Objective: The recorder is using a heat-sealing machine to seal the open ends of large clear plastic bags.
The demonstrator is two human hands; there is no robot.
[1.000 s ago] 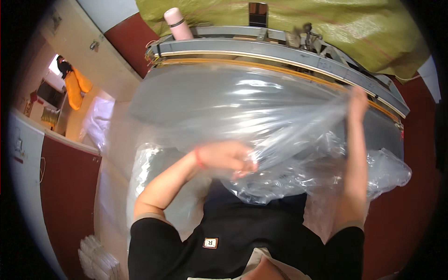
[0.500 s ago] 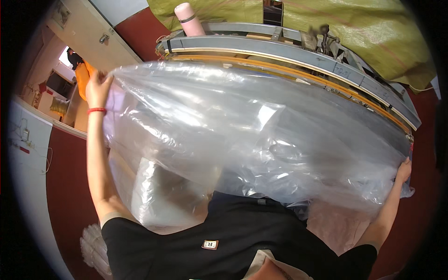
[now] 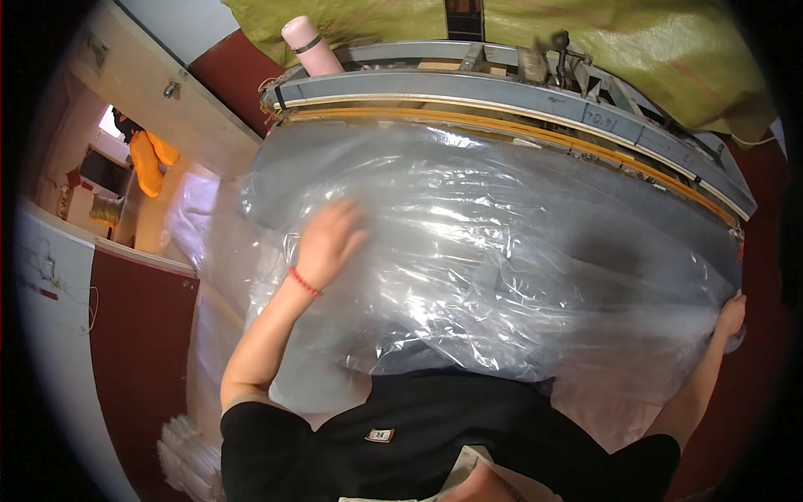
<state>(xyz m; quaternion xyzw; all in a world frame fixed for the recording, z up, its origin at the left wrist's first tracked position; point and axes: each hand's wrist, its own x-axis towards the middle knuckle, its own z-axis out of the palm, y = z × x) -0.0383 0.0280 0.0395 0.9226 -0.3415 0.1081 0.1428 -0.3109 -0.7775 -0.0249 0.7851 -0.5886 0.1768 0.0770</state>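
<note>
A large clear plastic sheet (image 3: 468, 243) lies spread and wrinkled over the bench in front of me, its near part falling against my front. Over its left part is my left hand (image 3: 329, 241), fingers stretched out and slightly blurred, gripping nothing; whether it touches the plastic I cannot tell. At the far right edge of the sheet, my right hand (image 3: 733, 313) is closed on the gathered plastic, with a little of it sticking out past the fingers.
Behind the sheet runs a grey metal frame (image 3: 401, 86) with an orange strip (image 3: 401, 114) along it. On it stand a pink bottle (image 3: 311, 48) and a metal clamp-like part (image 3: 562, 60). An open door (image 3: 159, 75) is at left; bundled clear plastic (image 3: 186, 456) lies lower left.
My left hand has let go of the sheet's left corner and moved right and down over it. The raised sheet has settled flatter. My right hand keeps its grip at the right edge.
</note>
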